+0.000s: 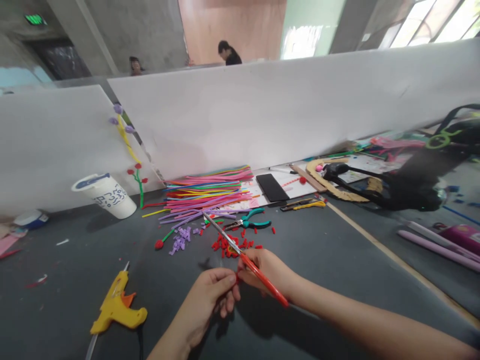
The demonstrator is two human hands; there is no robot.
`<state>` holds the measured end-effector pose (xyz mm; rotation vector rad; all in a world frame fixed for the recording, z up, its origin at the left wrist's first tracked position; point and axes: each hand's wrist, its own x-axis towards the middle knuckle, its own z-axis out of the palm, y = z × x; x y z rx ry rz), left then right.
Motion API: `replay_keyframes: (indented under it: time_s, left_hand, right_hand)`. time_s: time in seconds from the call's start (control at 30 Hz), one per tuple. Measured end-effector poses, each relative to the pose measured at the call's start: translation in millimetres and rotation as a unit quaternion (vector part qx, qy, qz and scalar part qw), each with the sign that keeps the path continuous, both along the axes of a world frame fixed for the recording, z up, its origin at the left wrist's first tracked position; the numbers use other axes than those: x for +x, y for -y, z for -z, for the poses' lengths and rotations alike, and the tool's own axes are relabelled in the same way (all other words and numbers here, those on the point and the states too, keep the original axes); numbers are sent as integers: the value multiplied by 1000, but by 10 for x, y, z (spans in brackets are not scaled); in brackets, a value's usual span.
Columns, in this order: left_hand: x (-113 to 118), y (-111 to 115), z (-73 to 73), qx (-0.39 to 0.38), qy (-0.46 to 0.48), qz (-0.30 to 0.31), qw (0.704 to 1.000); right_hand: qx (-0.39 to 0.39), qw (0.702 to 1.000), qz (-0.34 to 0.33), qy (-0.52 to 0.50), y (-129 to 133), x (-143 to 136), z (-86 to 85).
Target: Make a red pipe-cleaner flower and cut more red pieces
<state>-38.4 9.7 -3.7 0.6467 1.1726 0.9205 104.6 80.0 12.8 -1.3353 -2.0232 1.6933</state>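
Red-handled scissors (258, 276) lie across my right hand (268, 272), which is closed around them, their blades pointing up and left. The fingertips of my left hand (213, 292) pinch a tiny red piece of pipe cleaner (236, 278), right against my right fingertips. Much of that piece is hidden by the fingers. Just beyond my hands is a heap of short red pipe cleaner pieces (221, 243). Left of it are cut purple pieces (180, 239) and a red bud on a green stem (159, 244). Teal-handled pliers (255, 224) lie behind the red heap.
Long coloured pipe cleaners (210, 187) are stacked by the white partition (225, 120). A yellow glue gun (120, 307) lies at left, below a tilted white cup (108, 195). A black phone (272, 187) and a utility knife (303, 204) lie at the back; a black stand (405, 190) is right.
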Motion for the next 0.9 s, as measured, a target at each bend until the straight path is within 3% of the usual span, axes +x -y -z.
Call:
replay_keyframes:
  time_s: [0.27, 0.37, 0.47, 0.7, 0.9]
  left_hand:
    - [21, 93, -136, -3, 70, -23, 997]
    - [51, 91, -107, -2, 16, -23, 1000]
    - [64, 61, -36, 33, -107, -21, 993]
    - [20, -102, 167, 125, -339, -49, 931]
    - [7, -45, 32, 178, -491, -46, 852]
  right_hand:
    - [38, 999, -7, 7, 57, 63, -74]
    - [57, 998, -11, 8, 60, 81, -60]
    - [85, 996, -8, 12, 9, 120, -46]
    - [221, 971, 48, 71, -186, 204, -15]
    - [262, 957, 67, 106, -144, 284, 175]
